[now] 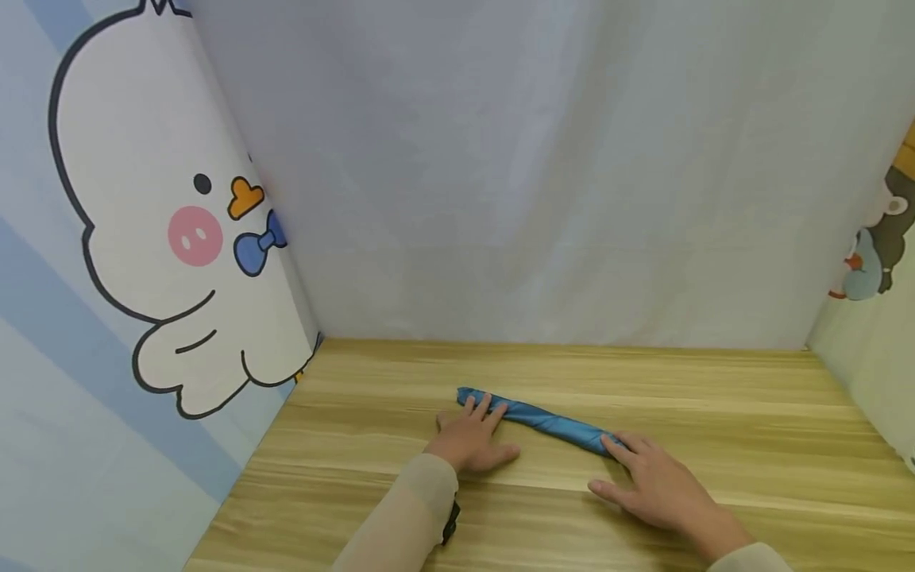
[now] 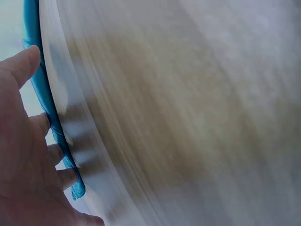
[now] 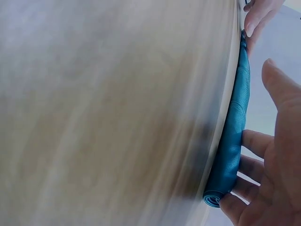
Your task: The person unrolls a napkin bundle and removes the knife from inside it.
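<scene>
A shiny blue rolled-up piece of fabric lies slantwise on the wooden table, its left end farther back. My left hand rests its spread fingertips on the left part of the roll, thumb apart. At the right end, the fingertips of my right hand touch the roll, with the thumb held away from it. In the right wrist view, the near end of the fabric roll shows a spiral of layers. The left wrist view has the left fingers laid along the thin fabric roll.
The wood-grain table reaches back to a plain pale curtain. A cloth with a cartoon chick hangs on the left. Another printed cloth borders the right side.
</scene>
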Motion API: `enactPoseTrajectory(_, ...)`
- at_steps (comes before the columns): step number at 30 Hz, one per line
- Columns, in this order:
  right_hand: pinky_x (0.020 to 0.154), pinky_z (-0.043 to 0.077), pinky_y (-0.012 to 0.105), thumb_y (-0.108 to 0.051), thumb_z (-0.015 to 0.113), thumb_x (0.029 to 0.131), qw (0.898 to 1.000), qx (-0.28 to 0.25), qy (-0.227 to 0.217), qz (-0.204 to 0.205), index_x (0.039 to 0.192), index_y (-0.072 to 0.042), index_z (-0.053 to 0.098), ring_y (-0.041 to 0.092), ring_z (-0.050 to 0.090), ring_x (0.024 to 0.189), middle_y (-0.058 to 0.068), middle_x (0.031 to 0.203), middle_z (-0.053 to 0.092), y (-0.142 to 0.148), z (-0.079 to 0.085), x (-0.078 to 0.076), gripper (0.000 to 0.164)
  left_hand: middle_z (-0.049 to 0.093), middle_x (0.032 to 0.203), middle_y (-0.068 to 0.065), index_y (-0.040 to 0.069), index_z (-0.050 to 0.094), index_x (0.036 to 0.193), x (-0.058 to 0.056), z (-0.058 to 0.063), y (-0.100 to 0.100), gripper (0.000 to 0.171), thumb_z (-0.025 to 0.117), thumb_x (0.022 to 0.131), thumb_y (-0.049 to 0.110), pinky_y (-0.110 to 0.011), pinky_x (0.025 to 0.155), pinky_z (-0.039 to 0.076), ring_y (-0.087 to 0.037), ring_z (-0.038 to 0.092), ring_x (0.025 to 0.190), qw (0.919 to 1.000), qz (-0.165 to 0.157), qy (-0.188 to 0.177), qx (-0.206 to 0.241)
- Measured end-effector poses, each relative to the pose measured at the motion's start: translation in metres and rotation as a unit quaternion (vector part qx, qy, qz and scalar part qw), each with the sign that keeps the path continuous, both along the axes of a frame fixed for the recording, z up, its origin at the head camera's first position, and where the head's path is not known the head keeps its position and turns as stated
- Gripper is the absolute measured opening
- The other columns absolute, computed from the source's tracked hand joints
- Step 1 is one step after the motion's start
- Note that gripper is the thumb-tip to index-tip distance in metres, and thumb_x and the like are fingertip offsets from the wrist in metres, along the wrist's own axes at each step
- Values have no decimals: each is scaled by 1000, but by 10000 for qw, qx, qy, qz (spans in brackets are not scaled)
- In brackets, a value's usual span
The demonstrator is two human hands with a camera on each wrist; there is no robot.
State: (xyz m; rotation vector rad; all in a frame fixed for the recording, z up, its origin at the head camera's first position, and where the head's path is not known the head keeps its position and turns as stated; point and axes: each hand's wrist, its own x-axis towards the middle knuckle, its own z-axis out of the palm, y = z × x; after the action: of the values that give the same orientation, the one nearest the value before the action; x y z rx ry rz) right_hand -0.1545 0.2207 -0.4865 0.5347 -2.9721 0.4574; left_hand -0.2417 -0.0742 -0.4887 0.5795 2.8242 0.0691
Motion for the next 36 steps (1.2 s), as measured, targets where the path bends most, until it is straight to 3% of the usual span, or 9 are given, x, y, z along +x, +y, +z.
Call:
enactPoseTrajectory(7, 90, 44, 57, -70, 53, 84, 9999, -59, 137, -35, 138, -8, 54, 39, 48, 122, 18, 135, 52, -1, 0, 1, 82, 11, 161, -4, 31, 16, 156, -3, -3, -1, 80, 32, 90, 74, -73, 98, 24, -31, 12, 146, 10000, -74, 33, -11)
enactPoseTrajectory(14, 90, 45, 57, -61, 55, 89, 9997, 10, -158, 205, 139, -8, 53, 41, 50, 121, 19, 135, 51, 6, 7, -3, 73, 9, 161, -4, 31, 14, 156, -3, -3, 4, 80, 29, 90, 75, -72, 99, 23, -32, 11, 146, 9999, -35, 106, -115)
enactPoseTrajectory(20, 93, 43, 57, -49, 57, 94, 9960, -131, -682, 556, 139, -11, 54, 41, 50, 121, 18, 136, 51, 22, 18, -18, 59, 14, 159, -14, 26, 21, 155, 5, 7, 18, 74, 26, 95, 69, -67, 103, 23, -41, 13, 143, 9993, 186, 319, 10)
enactPoseTrajectory(25, 93, 43, 56, -42, 56, 96, 9946, -149, -608, 832, 136, -11, 56, 40, 52, 120, 16, 133, 55, 39, 22, -33, 51, 19, 157, -19, 25, 21, 155, 12, 18, 44, 75, 19, 95, 69, -64, 106, 22, -45, 19, 141, 9978, 231, 614, 7)
enactPoseTrajectory(30, 88, 48, 52, -34, 63, 94, 9938, -155, -146, 1090, 129, -11, 63, 35, 59, 111, 12, 123, 62, 48, 21, -45, 42, 20, 157, -19, 27, 19, 156, 19, 18, 70, 76, 16, 93, 71, -63, 106, 25, -46, 21, 140, 9965, 573, 581, -162)
enactPoseTrajectory(36, 77, 54, 40, -29, 67, 91, 9912, -294, -240, 1265, 124, -11, 67, 23, 66, 96, 5, 112, 69, 56, 17, -50, 37, 20, 156, -20, 30, 22, 154, 22, 11, 90, 76, 18, 92, 73, -64, 106, 22, -47, 18, 140, 9922, 1161, 328, -312)
